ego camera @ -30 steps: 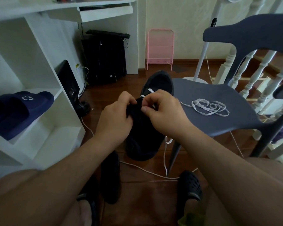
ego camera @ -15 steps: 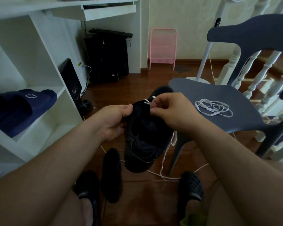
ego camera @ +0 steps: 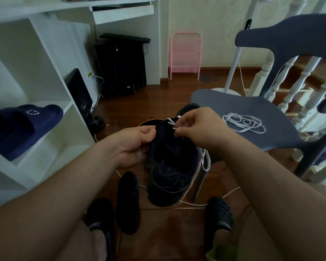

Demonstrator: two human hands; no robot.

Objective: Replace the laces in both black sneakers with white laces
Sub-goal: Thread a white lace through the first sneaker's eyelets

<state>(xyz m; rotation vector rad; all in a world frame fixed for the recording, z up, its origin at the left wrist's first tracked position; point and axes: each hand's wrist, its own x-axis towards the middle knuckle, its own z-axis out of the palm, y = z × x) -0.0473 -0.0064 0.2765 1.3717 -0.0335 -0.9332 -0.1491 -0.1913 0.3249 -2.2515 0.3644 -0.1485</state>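
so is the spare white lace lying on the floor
No, the loose white lace lies coiled on the seat of the grey chair, to the right of the black sneaker held in both hands.

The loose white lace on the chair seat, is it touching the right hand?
Apart. The head view shows bare chair seat between the loose white lace and the right hand.

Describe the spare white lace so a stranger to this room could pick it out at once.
Find the grey-blue chair on the right of the room. On its seat lies the loose white lace, piled in flat loops and touched by neither hand. Unlike the white lace hanging from the black sneaker held in front of the seat, it is threaded through nothing.
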